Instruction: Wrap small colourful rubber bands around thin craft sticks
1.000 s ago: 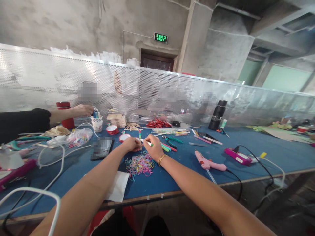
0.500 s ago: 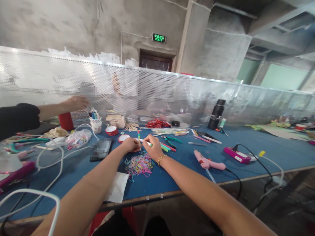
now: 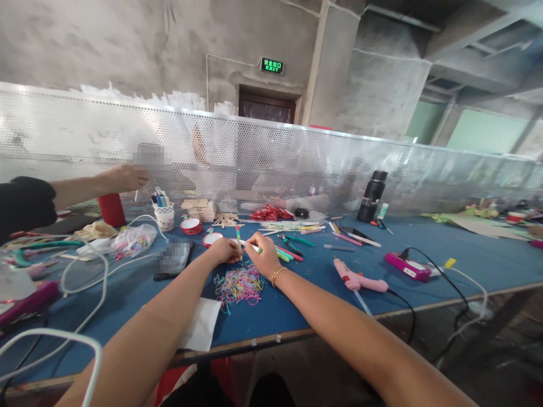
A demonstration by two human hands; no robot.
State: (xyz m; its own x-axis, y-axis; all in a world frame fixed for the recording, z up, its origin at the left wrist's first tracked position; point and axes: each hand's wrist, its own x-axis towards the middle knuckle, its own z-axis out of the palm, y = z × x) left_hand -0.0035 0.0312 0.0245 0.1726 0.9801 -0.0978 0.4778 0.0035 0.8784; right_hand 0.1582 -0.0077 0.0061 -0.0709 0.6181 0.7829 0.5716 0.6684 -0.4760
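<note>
My left hand pinches a thin wooden craft stick upright, its top coloured in red and green bands. Closed around a white marker pen with a green end, my right hand holds its tip against or very near the stick; contact is too small to make out. Just in front of both hands lies a tangled pile of colourful thin loops. Several coloured markers rest beyond my right wrist. A red-rimmed white round piece sits behind my left hand.
A pink glue gun and a purple power strip lie right, with cables. A black bottle stands behind them. At left are a pen cup, a dark phone-like item and another person's hand. White paper lies near the edge.
The other person's hand has shifted slightly left, away from the pen cup. My hands, the stick and the marker stay in nearly the same pose.
</note>
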